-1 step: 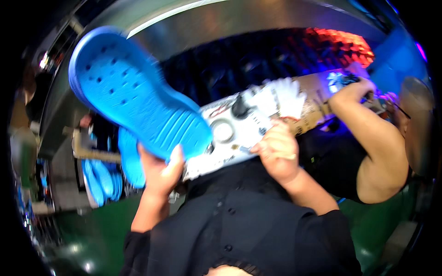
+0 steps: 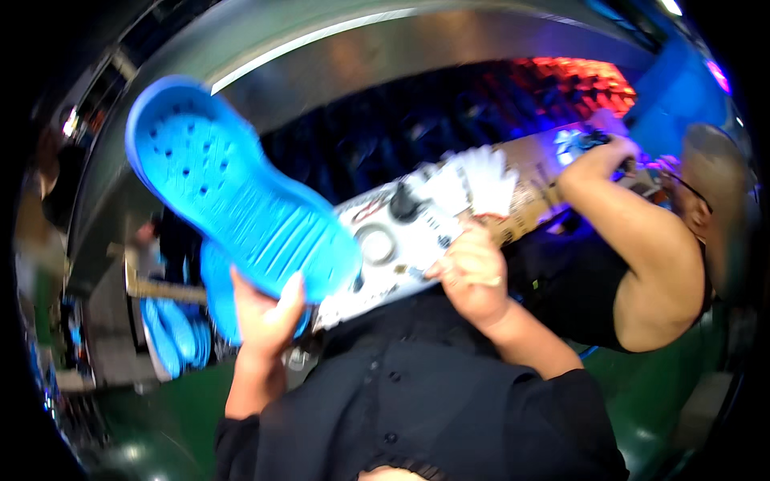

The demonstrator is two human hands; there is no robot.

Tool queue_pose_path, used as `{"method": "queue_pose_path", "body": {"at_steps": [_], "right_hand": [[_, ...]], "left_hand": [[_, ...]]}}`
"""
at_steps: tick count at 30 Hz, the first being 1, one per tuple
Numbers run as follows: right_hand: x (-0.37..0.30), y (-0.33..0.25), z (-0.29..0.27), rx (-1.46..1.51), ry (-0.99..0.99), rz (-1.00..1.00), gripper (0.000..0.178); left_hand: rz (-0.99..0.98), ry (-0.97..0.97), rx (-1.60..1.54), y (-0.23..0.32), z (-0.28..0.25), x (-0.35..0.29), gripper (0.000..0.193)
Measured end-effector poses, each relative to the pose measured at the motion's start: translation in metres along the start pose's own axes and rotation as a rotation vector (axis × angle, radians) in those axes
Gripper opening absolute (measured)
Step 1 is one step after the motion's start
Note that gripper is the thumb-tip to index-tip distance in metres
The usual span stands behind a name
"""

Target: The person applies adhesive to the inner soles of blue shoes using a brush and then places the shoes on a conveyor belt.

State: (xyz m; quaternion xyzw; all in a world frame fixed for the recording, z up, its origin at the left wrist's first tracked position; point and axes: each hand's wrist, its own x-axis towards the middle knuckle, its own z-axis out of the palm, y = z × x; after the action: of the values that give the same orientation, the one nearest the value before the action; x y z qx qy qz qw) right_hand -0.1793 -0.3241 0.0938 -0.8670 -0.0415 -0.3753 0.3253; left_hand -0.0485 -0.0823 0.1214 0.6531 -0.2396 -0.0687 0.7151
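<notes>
My left hand (image 2: 269,317) is closed on the heel end of a blue foam shoe sole (image 2: 241,184), which has small dark holes in its broad end and ridges across its narrow end. The sole is held raised and slanted to the far left. Another blue sole piece (image 2: 216,289) shows partly beneath it, beside my left hand. To the right, my right hand (image 2: 473,276) is pinched closed over the edge of a white board (image 2: 345,305). A thin pale object shows at its fingers, too blurred to name.
On the board lie a round roll (image 2: 375,244) and a black knob-like thing (image 2: 405,202). White gloves (image 2: 485,180) lie behind, by a cardboard box (image 2: 529,200). A co-worker's arm (image 2: 642,224) reaches in at right. Several blue soles (image 2: 176,329) stack at left. Beyond runs a dark, red-lit conveyor (image 2: 385,136).
The blue sole has come down a little toward me, with its broad end lower. The whole view has shifted slightly. My right hand stays at the board.
</notes>
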Motion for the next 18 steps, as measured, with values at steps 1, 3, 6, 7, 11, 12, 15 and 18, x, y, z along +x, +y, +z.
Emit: {"method": "queue_pose_path", "body": {"at_steps": [1, 3, 6, 7, 11, 12, 15, 18], "right_hand": [[-0.002, 0.004, -0.005, 0.017, 0.045, 0.011, 0.020], [-0.010, 0.016, -0.021, 0.028, 0.079, 0.084, 0.020], [-0.034, 0.037, -0.045, -0.011, 0.096, 0.240, 0.019], [-0.039, 0.043, -0.049, -0.080, 0.103, 0.229, 0.019], [-0.047, 0.048, -0.067, 0.018, 0.241, 0.324, 0.026], [-0.049, 0.052, -0.070, 0.012, 0.252, 0.319, 0.026], [-0.055, 0.059, -0.078, 0.032, 0.279, 0.395, 0.027], [-0.060, 0.067, -0.078, 0.051, 0.306, 0.430, 0.027]], "left_hand": [[-0.022, -0.101, -0.058, 0.014, 0.000, 0.006, 0.064], [-0.383, -0.430, -0.181, 0.043, 0.012, 0.022, 0.079], [-0.450, -0.830, -0.312, 0.043, 0.088, 0.061, 0.079], [-0.384, -0.926, -0.315, 0.044, 0.125, 0.078, 0.076], [-0.422, -0.920, -0.681, 0.065, 0.286, 0.210, 0.037], [-0.518, -0.681, -0.780, 0.088, 0.325, 0.230, 0.036], [-0.508, -0.655, -0.883, 0.113, 0.372, 0.237, 0.044], [-0.520, -0.800, -0.771, 0.104, 0.347, 0.190, 0.053]]}}
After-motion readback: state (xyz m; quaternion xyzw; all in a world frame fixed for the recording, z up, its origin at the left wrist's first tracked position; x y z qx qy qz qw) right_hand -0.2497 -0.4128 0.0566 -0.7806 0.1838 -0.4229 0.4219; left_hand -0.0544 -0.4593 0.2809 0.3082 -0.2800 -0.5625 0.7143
